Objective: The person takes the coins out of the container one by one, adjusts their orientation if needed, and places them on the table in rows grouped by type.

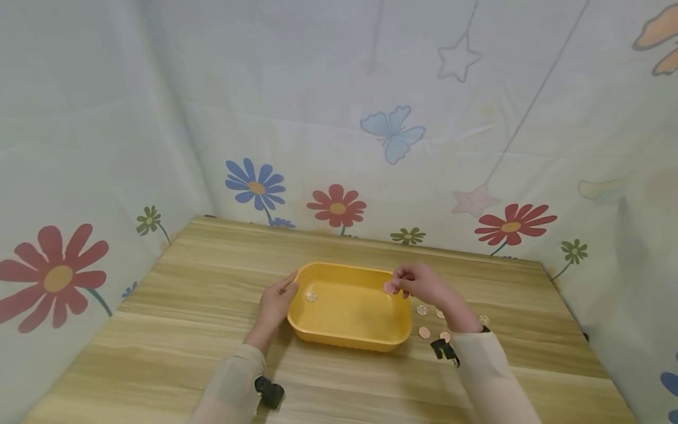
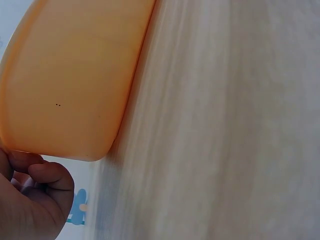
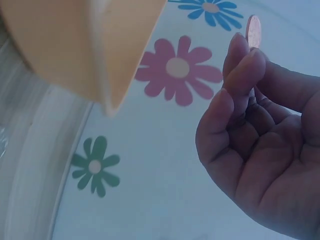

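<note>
A yellow plastic basin (image 1: pixel 346 315) stands on the wooden table with one round coin (image 1: pixel 311 297) lying inside, toward its left end. My left hand (image 1: pixel 273 306) grips the basin's left end at the rim; in the left wrist view its thumb and curled fingers (image 2: pixel 52 177) meet the edge. Over the basin's right rim, my right hand (image 1: pixel 424 284) pinches a copper-coloured coin (image 3: pixel 254 31) between thumb and fingertips. That coin is held on edge in the right wrist view, above the basin's wall (image 3: pixel 55 45).
Several loose coins (image 1: pixel 424 333) lie on the table (image 1: pixel 175 330) to the right of the basin, partly beneath my right forearm. A cloth backdrop (image 1: pixel 296 118) printed with flowers, stars and butterflies rises behind the table and along its sides.
</note>
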A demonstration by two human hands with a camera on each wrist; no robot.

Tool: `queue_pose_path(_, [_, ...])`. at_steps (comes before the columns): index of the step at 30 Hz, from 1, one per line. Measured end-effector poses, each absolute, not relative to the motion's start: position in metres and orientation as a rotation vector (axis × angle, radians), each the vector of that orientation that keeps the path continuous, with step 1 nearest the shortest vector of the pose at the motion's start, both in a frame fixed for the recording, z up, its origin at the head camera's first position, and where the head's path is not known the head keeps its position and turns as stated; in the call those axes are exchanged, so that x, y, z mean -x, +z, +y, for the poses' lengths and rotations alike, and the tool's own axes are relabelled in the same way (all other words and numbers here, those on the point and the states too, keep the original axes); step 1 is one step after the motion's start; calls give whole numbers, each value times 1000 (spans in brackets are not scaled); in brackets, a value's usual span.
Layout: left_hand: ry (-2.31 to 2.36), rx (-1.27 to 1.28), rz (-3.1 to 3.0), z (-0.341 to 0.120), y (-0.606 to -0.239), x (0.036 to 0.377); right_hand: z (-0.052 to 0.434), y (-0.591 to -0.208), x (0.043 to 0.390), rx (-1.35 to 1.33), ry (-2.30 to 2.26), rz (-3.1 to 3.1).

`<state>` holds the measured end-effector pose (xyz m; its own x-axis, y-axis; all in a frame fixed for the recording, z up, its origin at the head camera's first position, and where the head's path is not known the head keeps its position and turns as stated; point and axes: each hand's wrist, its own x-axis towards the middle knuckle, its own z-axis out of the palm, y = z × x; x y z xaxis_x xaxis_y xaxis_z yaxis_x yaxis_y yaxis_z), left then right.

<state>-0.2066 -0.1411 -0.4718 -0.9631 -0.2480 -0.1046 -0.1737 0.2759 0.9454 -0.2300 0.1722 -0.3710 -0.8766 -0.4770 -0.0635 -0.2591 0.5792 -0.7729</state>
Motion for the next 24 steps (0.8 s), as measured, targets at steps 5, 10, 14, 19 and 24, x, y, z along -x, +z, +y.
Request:
queue_pose_path(5, [-1842, -413, -2459, -142, -472, 206, 193, -379, 225, 578, -1169, 2580])
queue_pose_path(10, [-1828, -406, -2479, -143, -473, 206, 216, -387, 217, 488, -1121, 2616])
queue_pose_path(14, [-1816, -399, -2491, -143, -473, 205, 237, -393, 212, 425, -1080, 2662])
queue_pose_path(19, [-1838, -410, -2476, -142, -473, 205, 265, -400, 206, 364, -1067, 2684])
queue_pose_path(24, [-1836, -408, -2468, -143, -472, 206, 291, -407, 202, 302, -1057, 2688])
